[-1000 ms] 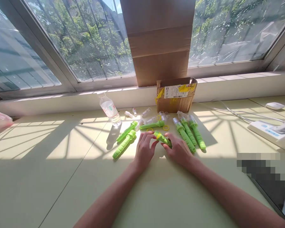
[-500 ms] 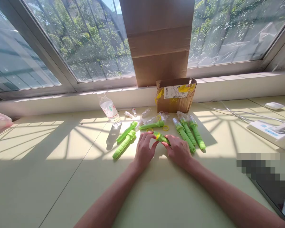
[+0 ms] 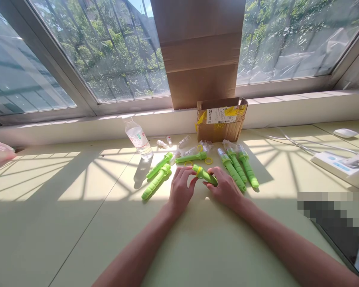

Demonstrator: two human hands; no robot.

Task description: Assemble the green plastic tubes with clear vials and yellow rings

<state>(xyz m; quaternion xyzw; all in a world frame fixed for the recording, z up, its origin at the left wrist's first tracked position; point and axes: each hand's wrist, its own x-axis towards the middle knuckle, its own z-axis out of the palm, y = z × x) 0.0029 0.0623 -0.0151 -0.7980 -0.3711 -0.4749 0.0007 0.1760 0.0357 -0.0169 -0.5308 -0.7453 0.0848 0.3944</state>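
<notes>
A green ribbed tube [image 3: 207, 176] with a yellow ring [image 3: 199, 171] near its threaded end is held between my two hands. My left hand [image 3: 181, 185] pinches it at the ringed end. At the other end, the fingers of my right hand [image 3: 223, 186] grip the body. Two green tubes [image 3: 156, 182] lie to the left, and another [image 3: 191, 158] lies crosswise behind my hands. Several green tubes with clear caps [image 3: 248, 167] rest to the right. Loose yellow rings [image 3: 208, 161] and clear plastic caps [image 3: 184, 141] are scattered behind.
A water bottle [image 3: 139, 140] stands at the back left of the table. Behind the tubes is an open cardboard box [image 3: 219, 125]. A power strip [image 3: 336, 163] with cables sits at the right, near a white mouse [image 3: 345, 133]. A pink bag [image 3: 0, 153] lies far left.
My right hand has shifted slightly to the right along the tube, so more of its green body shows. My left hand stays at the ringed end.
</notes>
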